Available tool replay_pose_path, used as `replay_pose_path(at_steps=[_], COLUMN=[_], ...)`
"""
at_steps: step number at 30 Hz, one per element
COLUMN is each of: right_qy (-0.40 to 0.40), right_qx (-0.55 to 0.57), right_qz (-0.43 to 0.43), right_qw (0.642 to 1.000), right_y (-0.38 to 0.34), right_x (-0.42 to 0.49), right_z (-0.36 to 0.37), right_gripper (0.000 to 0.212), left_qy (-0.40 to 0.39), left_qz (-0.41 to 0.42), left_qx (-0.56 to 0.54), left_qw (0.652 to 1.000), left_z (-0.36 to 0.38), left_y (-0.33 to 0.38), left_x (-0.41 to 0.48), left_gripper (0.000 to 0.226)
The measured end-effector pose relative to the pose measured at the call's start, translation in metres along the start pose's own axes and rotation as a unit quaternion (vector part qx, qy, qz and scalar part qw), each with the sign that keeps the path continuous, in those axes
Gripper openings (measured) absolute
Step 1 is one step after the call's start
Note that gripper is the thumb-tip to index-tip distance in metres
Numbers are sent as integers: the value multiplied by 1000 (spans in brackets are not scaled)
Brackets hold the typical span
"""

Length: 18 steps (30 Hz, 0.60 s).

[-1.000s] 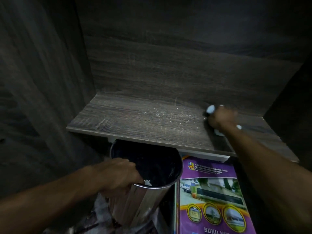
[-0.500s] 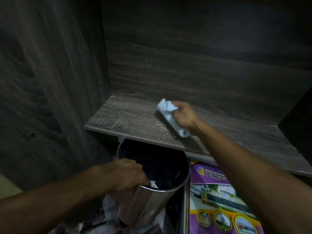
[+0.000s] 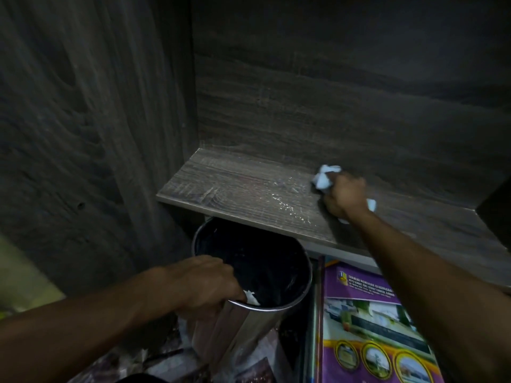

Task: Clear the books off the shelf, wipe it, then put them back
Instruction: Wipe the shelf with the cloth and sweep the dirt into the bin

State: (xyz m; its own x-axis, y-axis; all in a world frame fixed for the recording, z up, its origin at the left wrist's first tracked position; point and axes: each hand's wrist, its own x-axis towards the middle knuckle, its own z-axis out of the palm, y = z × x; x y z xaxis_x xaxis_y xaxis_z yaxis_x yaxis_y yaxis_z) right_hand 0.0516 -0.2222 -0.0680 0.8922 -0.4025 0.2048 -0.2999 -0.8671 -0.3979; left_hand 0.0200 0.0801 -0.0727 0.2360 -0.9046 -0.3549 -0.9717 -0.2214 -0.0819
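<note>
A dark wood-grain shelf [image 3: 226, 186] runs across the middle of the head view, with pale crumbs and dust scattered near its front edge. My right hand [image 3: 345, 197] grips a crumpled white cloth [image 3: 325, 178] and presses it on the shelf's middle. My left hand [image 3: 204, 286] holds the rim of a shiny metal bin [image 3: 249, 322] with a black inside, tilted just under the shelf's front edge. A purple book [image 3: 367, 327] with round pictures lies below the shelf at the right.
The cabinet's dark side panel [image 3: 96, 134] stands close on the left and the back panel [image 3: 331, 92] rises behind the shelf. A dark upright wall [image 3: 497, 200] closes the shelf's right end. Patterned floor [image 3: 166, 360] shows beneath the bin.
My right hand swept the cloth from the shelf's right side to the left, then drew back toward the middle. The camera swung, so the shelf sits further right in view. My left hand stayed on the bin.
</note>
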Motion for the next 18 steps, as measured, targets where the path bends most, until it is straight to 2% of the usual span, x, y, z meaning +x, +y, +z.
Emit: replay_pose_path(at_steps=[2,3,7,11,13,16,18], right_qy=[-20,-35,-100,-148,-134,-56,-13], right_qx=[24,19,50,149,201,284,267], right_qz=[-40,-56,-119,-207,-201,-142,-118], right_qw=[999,998,987,955,949,947,957], right_y=[-33,-47,-90,-113,-119,-110,-91], right_x=[-1,-2,-18,-55,-69,-62,-49], right_z=[20,28,41,42,34,10,-11], right_gripper=[35,35,41,29,28,23,21], left_qy=[-14,-15,-20,-12,-4,-2,-3], left_qz=[-10,-9,-17,-21,-16,-18,-22], left_qx=[6,4,-4,2,6,4,-1], left_qw=[1000,1000,1000,1000,1000,1000,1000], left_z=[-3,-4,-6,-5,-3,0,0], left_y=[-2,-1,0,1,1,-1,-2], left_x=[-2,-2,-3,-3,-5,-8,-8], left_gripper=[30,28,26,29,27,25,26])
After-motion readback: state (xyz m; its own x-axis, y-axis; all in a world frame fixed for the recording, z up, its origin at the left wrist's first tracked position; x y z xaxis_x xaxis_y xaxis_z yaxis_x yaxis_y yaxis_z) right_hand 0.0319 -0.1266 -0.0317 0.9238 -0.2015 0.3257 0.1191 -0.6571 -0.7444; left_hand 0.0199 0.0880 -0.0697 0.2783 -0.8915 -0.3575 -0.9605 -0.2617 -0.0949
